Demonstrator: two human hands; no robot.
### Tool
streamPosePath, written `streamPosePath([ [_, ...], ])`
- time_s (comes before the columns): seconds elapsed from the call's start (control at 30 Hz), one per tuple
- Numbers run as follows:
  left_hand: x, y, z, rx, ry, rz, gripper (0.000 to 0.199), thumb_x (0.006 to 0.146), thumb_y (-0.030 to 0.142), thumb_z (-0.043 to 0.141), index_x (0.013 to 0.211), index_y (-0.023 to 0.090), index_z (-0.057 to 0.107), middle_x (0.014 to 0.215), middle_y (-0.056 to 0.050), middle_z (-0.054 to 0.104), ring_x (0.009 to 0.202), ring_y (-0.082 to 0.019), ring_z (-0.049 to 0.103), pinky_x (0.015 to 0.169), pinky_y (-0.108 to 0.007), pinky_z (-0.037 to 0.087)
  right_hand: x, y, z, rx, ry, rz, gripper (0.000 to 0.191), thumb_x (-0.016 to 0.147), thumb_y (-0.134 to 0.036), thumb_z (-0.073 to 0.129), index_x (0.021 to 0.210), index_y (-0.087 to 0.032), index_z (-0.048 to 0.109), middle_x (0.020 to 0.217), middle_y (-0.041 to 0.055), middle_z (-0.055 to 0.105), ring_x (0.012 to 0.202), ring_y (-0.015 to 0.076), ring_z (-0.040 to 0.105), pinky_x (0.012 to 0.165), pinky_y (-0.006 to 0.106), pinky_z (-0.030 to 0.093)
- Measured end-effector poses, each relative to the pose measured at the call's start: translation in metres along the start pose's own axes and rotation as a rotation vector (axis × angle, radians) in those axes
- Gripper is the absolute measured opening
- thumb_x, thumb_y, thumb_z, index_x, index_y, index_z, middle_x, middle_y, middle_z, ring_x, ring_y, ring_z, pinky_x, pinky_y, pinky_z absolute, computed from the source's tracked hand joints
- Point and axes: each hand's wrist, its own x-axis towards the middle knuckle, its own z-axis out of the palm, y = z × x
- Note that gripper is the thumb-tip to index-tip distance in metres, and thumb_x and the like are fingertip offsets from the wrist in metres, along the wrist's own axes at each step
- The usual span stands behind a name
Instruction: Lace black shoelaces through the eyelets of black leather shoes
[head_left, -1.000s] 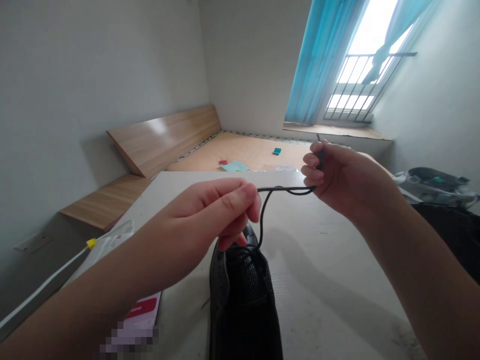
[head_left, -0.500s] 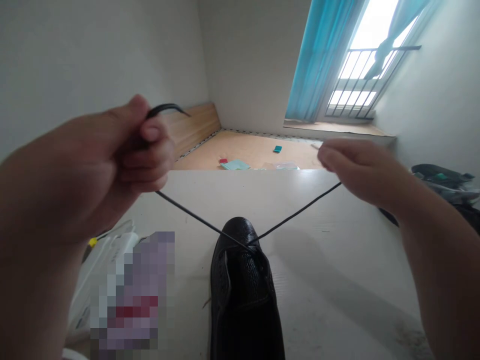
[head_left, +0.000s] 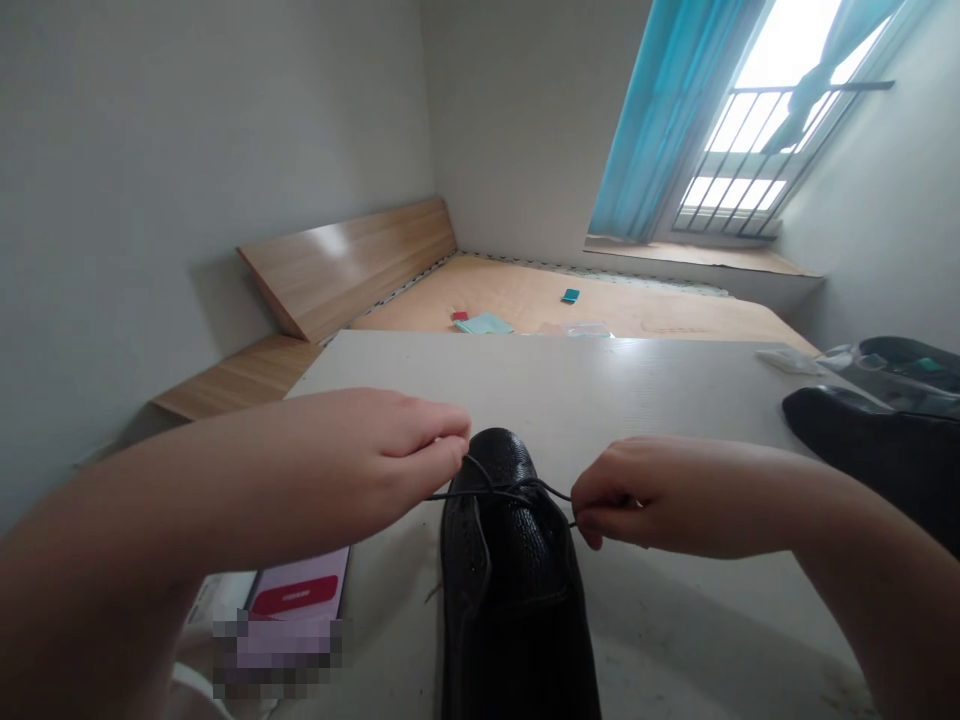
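A black leather shoe stands on the white table, its toe pointing away from me. Its thin black shoelace crosses over the front of the shoe, with strands running out to both sides. My left hand is closed on lace at the left of the toe, fingertips pinched. To the right of the shoe, my right hand also pinches lace between its closed fingers. Both hands are low, close to the shoe's sides. The lace ends are hidden by the fingers.
A second black shoe lies at the right, near clear plastic packaging. A phone with a lilac screen, partly pixelated, lies at the left below my forearm. Beyond the table is a bed with a beige surface.
Both hands have come down and inward from wide apart above the table to the shoe's sides. The taut V of lace is now slack and crossed low over the shoe. The view has shifted slightly.
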Motion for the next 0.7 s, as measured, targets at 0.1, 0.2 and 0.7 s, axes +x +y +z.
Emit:
streamPosePath([
  [0.1,0.004,0.002,0.004,0.024,-0.091,-0.029,0.044,0.095,0.058,0.037,0.076,0.028,0.064,0.077,0.004,0.068,0.065,-0.015,0.06,0.051,-0.026,0.037,0.001,0.001,-0.002,0.003,0.003,0.019,0.026,0.089,-0.025,0.046,0.083,-0.022,0.071,0.074,0.0002,0.067,0.07,0.0159,0.06,0.064,0.028,0.04],
  [0.2,0.008,0.004,0.008,0.054,-0.181,-0.041,0.039,0.094,0.055,0.042,0.078,0.029,0.066,0.075,0.003,0.069,0.063,-0.016,0.059,0.051,-0.028,0.034,0.003,0.002,-0.003,0.063,-0.062,-0.008,0.025,0.09,-0.022,0.045,0.083,-0.02,0.069,0.071,-0.0008,0.066,0.065,0.0133,0.059,0.06,0.025,0.04],
  [0.7,0.013,-0.001,0.02,0.115,-0.153,0.021,0.028,0.092,0.039,0.046,0.081,0.031,0.07,0.076,0.002,0.072,0.065,-0.017,0.06,0.057,-0.028,0.038,0.005,0.008,-0.001,0.183,-0.15,0.014,0.025,0.09,-0.023,0.045,0.082,-0.018,0.068,0.072,0.0008,0.07,0.063,0.0129,0.061,0.058,0.023,0.044],
])
